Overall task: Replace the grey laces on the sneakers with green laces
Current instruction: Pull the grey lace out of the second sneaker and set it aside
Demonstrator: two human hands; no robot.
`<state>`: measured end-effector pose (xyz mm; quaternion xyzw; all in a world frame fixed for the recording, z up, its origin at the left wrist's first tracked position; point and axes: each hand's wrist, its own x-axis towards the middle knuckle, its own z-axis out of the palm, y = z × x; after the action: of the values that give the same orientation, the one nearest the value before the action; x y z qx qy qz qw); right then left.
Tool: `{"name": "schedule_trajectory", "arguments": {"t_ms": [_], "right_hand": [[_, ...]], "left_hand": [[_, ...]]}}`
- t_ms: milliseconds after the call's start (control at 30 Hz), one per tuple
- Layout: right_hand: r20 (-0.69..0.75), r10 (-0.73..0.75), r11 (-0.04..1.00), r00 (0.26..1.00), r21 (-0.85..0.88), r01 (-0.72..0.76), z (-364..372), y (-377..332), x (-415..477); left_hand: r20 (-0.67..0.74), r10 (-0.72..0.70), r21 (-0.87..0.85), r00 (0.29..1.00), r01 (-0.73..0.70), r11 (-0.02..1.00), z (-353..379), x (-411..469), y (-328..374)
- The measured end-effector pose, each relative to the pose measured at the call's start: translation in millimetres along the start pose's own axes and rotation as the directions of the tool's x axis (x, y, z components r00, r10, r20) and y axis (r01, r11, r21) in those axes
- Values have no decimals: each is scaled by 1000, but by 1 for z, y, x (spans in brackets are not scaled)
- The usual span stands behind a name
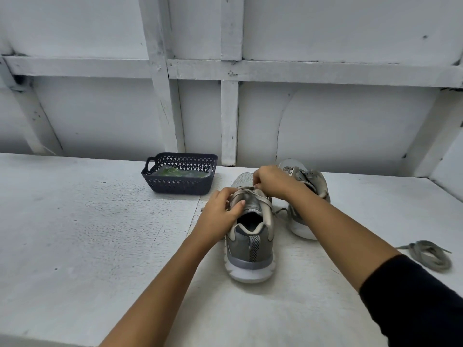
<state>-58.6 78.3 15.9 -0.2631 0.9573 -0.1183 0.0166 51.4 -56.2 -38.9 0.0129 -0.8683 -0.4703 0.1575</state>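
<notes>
A grey sneaker (250,249) with a white sole stands in the middle of the table, heel toward me. My left hand (221,214) grips its left side and tongue, thumb over the top. My right hand (269,180) pinches the grey lace (264,200) near the front eyelets. The second grey sneaker (307,181) stands behind and to the right, partly hidden by my right forearm. A loose grey lace (428,254) lies coiled at the right. Green laces (175,173) in clear wrap lie in the dark basket (179,184).
The white table (87,234) has a rough painted top. A white panelled wall (230,108) with wooden battens rises right behind it. The basket stands at the back, left of the sneakers.
</notes>
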Motion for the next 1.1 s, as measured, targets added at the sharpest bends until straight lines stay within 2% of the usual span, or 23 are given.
{"name": "schedule_trajectory", "arguments": {"t_ms": [133, 267, 333, 400, 500, 600, 767, 900, 933, 1000, 1100], "right_hand": [[7, -57, 990, 998, -126, 58, 4, 2, -2], [-60, -72, 990, 996, -122, 65, 9, 0, -1], [-94, -63, 994, 994, -92, 54, 13, 0, 0], [-120, 8, 1000, 993, -25, -11, 11, 2, -1], [8, 119, 985, 993, 124, -119, 3, 6, -3], [64, 91, 979, 994, 176, -101, 2, 3, -3], [-78, 125, 992, 989, 43, -122, 8, 1, 2], [-181, 195, 979, 964, 99, -179, 10, -5, 5], [-160, 236, 966, 958, 147, -213, 7, -6, 4], [-28, 289, 924, 957, 268, -272, -1, -4, 3], [151, 274, 881, 950, 356, -311, -5, -4, 3]], "left_hand": [[8, 2, -12, 1000, -1, 1000, 2, 1, -1], [9, 14, 3, 1000, -14, 1000, 3, 2, -4], [3, 21, -5, 1000, -21, 1000, 3, 2, -5], [3, 21, -14, 1000, -21, 1000, 4, 2, -5], [6, 6, -13, 1000, -6, 1000, 4, 1, -5], [11, -3, 4, 1000, 3, 1000, 3, -2, -6], [-10, 4, 12, 1000, -4, 1000, 4, -3, 1], [-31, 5, -3, 1000, -5, 1000, 3, -3, 0], [-35, 10, -7, 999, -10, 1000, 4, -3, 1], [-30, 32, -11, 999, -32, 999, 4, -4, 2], [-27, 53, -36, 998, -54, 998, 3, -5, 0]]}}
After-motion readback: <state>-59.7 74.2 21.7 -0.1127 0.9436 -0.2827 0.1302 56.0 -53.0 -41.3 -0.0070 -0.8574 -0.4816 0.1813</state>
